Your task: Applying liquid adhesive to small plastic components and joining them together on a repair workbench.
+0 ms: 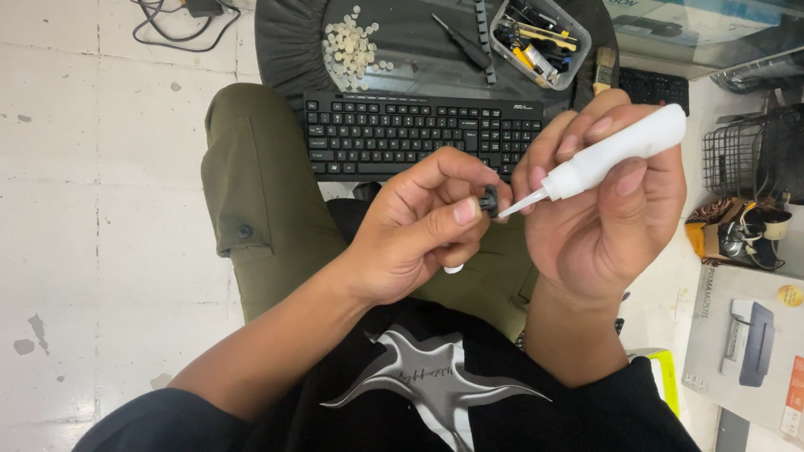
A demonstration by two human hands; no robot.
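The left hand pinches a small black keycap at its fingertips; the right hand is clamped on a smooth white squeeze bottle — nozzle touching the keycap (above the lap). A black keyboard rests on a knee over pale, scuffed floor tiles.

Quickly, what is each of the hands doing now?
Left hand: closed on a small black part.
Right hand: closed around a white squeeze bottle.
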